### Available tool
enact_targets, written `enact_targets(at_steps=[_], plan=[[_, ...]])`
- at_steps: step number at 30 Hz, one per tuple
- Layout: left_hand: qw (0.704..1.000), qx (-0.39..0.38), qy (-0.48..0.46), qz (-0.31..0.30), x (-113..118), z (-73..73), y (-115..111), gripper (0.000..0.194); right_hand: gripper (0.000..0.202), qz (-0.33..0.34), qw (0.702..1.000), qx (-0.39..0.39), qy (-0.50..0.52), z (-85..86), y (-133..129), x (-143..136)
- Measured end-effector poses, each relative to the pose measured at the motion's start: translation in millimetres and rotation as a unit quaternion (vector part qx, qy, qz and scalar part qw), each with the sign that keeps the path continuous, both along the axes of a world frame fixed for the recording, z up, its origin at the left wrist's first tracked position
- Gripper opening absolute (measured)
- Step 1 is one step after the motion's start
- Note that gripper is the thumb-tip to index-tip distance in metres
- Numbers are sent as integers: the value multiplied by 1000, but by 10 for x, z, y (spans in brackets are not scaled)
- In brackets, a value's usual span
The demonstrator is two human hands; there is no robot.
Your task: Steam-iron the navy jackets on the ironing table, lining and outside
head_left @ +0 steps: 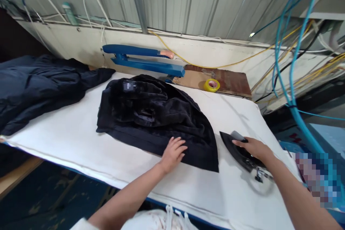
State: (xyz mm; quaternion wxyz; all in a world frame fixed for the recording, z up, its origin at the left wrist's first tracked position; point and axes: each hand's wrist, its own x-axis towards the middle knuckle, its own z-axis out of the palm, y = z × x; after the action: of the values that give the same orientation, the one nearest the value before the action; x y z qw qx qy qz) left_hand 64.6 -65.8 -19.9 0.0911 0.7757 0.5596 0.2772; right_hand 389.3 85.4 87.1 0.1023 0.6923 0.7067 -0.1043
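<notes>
A black garment with a plush inside and a label near its top left [161, 115] lies spread on the white padded table [81, 143]. My left hand [174, 152] rests on the garment's lower edge, fingers apart and flat. To the right of the garment, my right hand [253, 149] is wrapped round the handle of a black iron [239, 158]. The iron's pointed tip faces the garment's right edge, with a gap of white cloth between them.
A dark blue garment [40, 86] lies at the table's left. Behind the table are a blue sleeve board [145, 65], a brown board [234, 81] and a yellow tape roll [211, 85]. Blue hoses [293, 79] hang at the right.
</notes>
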Motion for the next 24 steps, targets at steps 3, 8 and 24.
enact_targets(at_steps=[3,8,24], plan=[[993,6,-20,120,-434,-61,-145,24,68,-20,1000,-13,-10,254,-187,44],[984,-14,-19,174,-738,-189,-224,22,58,139,988,-71,22,275,-584,-504],[946,-43,46,319,-1457,-271,-351,41,55,224,974,-24,-15,-179,-646,-1236]])
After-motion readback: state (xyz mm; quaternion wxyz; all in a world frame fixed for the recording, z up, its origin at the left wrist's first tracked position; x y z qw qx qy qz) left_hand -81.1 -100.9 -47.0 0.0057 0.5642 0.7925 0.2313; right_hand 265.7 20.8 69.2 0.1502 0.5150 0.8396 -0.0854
